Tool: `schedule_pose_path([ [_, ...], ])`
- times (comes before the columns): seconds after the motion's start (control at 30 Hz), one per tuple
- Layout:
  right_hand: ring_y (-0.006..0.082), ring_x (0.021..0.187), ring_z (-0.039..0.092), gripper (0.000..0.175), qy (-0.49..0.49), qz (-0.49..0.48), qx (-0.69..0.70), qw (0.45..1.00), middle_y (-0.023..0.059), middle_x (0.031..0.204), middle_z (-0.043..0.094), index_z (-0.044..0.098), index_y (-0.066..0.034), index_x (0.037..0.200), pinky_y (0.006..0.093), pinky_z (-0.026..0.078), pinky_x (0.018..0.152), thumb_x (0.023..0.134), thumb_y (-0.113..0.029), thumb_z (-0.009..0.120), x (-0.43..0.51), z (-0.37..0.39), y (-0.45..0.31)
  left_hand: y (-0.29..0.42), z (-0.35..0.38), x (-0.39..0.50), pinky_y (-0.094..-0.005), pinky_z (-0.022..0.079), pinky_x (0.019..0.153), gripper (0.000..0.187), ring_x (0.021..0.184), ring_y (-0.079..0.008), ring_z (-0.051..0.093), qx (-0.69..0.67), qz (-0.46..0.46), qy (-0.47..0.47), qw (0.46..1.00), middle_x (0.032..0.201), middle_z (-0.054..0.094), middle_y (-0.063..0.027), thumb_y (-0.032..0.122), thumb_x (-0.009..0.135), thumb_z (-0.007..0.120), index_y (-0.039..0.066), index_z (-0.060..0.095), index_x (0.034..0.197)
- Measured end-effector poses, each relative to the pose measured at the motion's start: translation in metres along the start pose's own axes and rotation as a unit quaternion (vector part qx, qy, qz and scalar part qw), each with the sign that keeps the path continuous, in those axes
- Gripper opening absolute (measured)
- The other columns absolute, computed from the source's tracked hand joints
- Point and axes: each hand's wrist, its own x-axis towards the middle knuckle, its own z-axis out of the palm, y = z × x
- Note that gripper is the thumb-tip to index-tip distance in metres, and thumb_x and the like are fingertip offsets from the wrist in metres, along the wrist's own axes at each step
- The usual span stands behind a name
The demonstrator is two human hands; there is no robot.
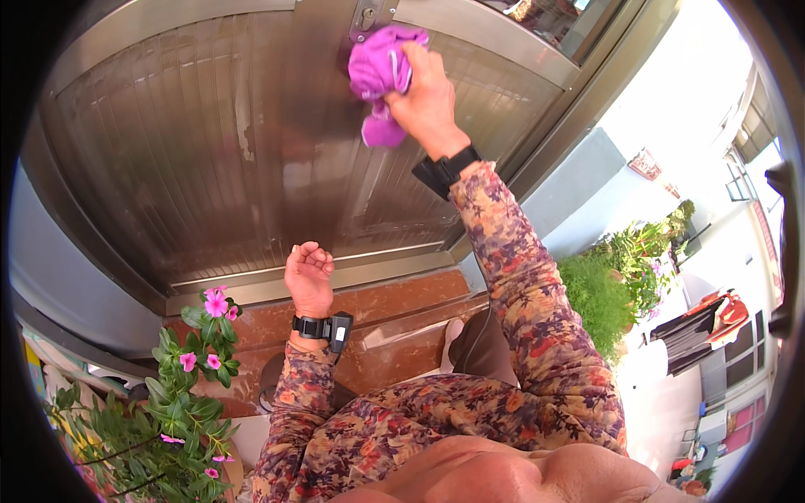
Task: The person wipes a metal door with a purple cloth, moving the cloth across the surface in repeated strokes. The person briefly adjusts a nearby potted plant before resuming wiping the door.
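Observation:
A bunched purple cloth [380, 66] with pale edging is gripped in my right hand [429, 94]. It lies against the brown metal door [283, 144], just below the lock plate [366, 17] with its keyhole. One end of the cloth hangs down beneath my fingers. Streaks and shiny, wet-looking patches show on the ribbed door panels. My left hand [309, 276] is raised low in front of the door, palm up with loosely curled fingers, and I see nothing in it. Dark straps with small devices sit on both wrists.
Reddish-brown stone steps [402, 292] lie at the door's foot. Pink-flowered plants [188, 377] stand close on the left. Feathery green plants [597, 308] grow along the wall on the right. Farther right, clothes [698, 330] hang in a bright yard.

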Motion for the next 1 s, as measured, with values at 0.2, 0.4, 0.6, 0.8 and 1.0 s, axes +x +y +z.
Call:
schedule_pose_path([
  [0.2, 0.0443, 0.090, 0.064, 0.067, -0.068, 0.099, -0.091, 0.989, 0.0278, 0.111, 0.051, 0.037, -0.0067, 0.124, 0.0502, 0.055, 0.076, 0.073, -0.018, 0.079, 0.042, 0.044, -0.056, 0.014, -0.001, -0.005, -0.0326, 0.045, 0.063, 0.034, 0.075, -0.0229, 0.058, -0.014, 0.031, 0.018, 0.999, 0.076, 0.061, -0.0064, 0.035, 0.098, 0.053, 0.004, 0.064, 0.092],
  [0.4, 0.0447, 0.088, 0.064, 0.064, -0.250, 0.026, -0.119, 0.961, 0.0250, 0.112, 0.054, 0.046, -0.0153, 0.125, 0.0509, 0.055, 0.077, 0.069, -0.010, 0.078, -0.046, 0.072, -0.050, 0.021, -0.003, -0.010, -0.0328, 0.046, 0.065, 0.033, 0.075, -0.0229, 0.059, -0.019, 0.031, -0.001, 0.999, 0.076, 0.061, -0.0066, 0.035, 0.098, 0.053, 0.004, 0.064, 0.092],
  [0.6, 0.0464, 0.094, 0.062, 0.058, -0.278, 0.060, -0.046, 0.958, 0.0244, 0.108, 0.055, 0.048, -0.0157, 0.124, 0.0535, 0.052, 0.080, 0.072, -0.006, 0.071, -0.052, 0.055, -0.044, 0.022, -0.002, -0.010, -0.0312, 0.045, 0.063, 0.034, 0.074, -0.0216, 0.058, -0.030, 0.029, 0.006, 0.999, 0.076, 0.061, -0.0058, 0.034, 0.100, 0.051, 0.004, 0.064, 0.092],
  [0.8, 0.0469, 0.091, 0.064, 0.062, -0.081, -0.010, -0.051, 0.995, 0.0228, 0.107, 0.058, 0.048, -0.0154, 0.123, 0.0536, 0.053, 0.077, 0.069, -0.013, 0.078, 0.049, 0.034, -0.067, 0.021, -0.001, -0.009, -0.0311, 0.045, 0.062, 0.034, 0.073, -0.0216, 0.058, -0.031, 0.027, 0.007, 0.999, 0.075, 0.061, -0.0057, 0.034, 0.099, 0.052, 0.004, 0.064, 0.092],
  [1.0, 0.0413, 0.084, 0.068, 0.060, -0.187, -0.004, -0.134, 0.973, 0.0277, 0.107, 0.057, 0.048, -0.0111, 0.121, 0.0478, 0.056, 0.072, 0.069, -0.010, 0.078, 0.054, 0.056, -0.090, 0.020, 0.000, -0.009, -0.0309, 0.045, 0.063, 0.034, 0.073, -0.0213, 0.058, -0.030, 0.033, 0.011, 0.999, 0.075, 0.061, -0.0055, 0.034, 0.100, 0.052, 0.004, 0.064, 0.092],
])
